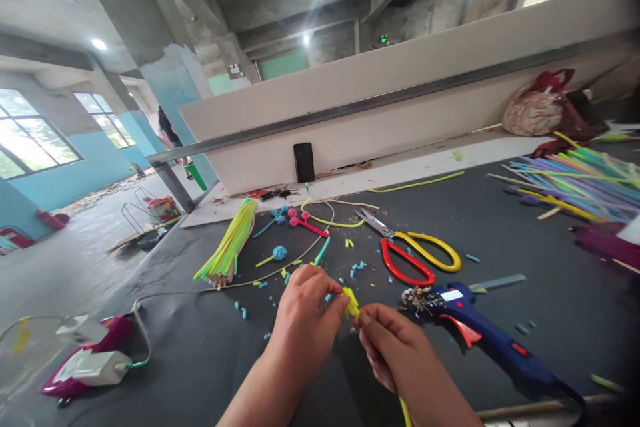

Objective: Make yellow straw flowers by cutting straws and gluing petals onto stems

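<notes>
My left hand (pixel 303 323) and my right hand (pixel 390 347) meet low in the middle of the view, over a dark work table (pixel 210 340). Both pinch a small yellow curled piece (pixel 351 302) at the end of a thin yellow stick (pixel 404 410) that runs down past my right wrist. The fingers of both hands are closed on it. A blue glue gun (pixel 480 327) lies just right of my right hand. Scissors (pixel 410 253) with one red and one yellow handle lie beyond the hands.
A bundle of yellow-green sticks (pixel 229 250) lies left of centre, and a pile of coloured sticks (pixel 580 180) at far right. Small blue and yellow bits dot the table. A black phone (pixel 304 162) leans on a white board. A power adapter (pixel 87 363) sits at lower left. A person stands far off at left.
</notes>
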The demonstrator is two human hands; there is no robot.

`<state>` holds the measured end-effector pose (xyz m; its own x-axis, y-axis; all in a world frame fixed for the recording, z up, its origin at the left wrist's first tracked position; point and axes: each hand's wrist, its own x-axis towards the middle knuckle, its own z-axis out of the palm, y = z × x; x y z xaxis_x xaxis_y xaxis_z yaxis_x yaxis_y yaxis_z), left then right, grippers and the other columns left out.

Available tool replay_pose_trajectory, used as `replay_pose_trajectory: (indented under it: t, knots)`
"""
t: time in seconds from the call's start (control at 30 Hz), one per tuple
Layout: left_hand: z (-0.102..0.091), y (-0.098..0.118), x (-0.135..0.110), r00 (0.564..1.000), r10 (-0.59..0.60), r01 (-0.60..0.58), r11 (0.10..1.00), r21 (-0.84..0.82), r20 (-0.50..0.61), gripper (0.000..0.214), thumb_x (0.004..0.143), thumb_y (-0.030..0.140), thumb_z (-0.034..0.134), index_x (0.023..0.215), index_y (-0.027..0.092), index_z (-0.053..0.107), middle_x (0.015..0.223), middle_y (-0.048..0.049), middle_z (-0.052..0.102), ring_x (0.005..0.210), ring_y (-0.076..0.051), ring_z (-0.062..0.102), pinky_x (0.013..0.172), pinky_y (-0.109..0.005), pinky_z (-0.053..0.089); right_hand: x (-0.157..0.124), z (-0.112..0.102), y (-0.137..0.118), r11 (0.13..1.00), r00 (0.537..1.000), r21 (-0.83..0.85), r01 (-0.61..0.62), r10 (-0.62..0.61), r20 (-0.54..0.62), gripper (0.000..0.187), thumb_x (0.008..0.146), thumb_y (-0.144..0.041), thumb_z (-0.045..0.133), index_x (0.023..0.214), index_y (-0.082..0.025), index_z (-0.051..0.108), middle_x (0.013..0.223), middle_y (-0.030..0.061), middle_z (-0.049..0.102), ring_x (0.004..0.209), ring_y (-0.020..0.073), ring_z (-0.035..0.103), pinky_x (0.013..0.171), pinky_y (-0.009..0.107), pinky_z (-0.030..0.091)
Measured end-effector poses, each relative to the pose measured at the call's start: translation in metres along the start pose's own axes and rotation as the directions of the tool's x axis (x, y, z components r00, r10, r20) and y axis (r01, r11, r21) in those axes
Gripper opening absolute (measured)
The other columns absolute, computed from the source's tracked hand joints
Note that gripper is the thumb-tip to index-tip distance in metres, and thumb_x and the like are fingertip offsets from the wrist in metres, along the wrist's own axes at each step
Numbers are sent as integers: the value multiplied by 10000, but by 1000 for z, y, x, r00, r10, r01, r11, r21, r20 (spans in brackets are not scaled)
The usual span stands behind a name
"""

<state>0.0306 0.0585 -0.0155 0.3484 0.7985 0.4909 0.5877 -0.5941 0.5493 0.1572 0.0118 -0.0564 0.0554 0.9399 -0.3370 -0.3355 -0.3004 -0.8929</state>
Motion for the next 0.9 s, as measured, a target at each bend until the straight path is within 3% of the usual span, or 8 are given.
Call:
replay_pose_trajectory:
  t: [0.3,0.63,0.9]
  knots:
    - [-3,3,-3,998,26,-28,999,-40,-58,94,734,94,588,759,181,615,866,-40,549,827,-142,549,741,-246,430,2,-1,1,1000,1000,23,9,-9,-7,290,661,-433,621,625,-187,473,424,-106,392,325,10,279,339,148,160]
    - [-9,-4,-17,983,-16,12,1000,-20,-182,68,772,130,554,752,182,593,798,-24,566,726,-128,537,666,-233,441,-2,1,-3,996,999,92,-19,21,-29,187,680,-333,604,667,-170,513,443,-100,421,342,2,281,354,142,182]
    - [1,3,-22,989,42,-39,999,21,-140,94,733,113,593,741,201,628,805,-28,559,766,-145,554,685,-242,456,0,0,-1,997,1000,78,20,-21,9,193,696,-343,578,634,-186,483,422,-103,405,323,16,267,339,165,164]
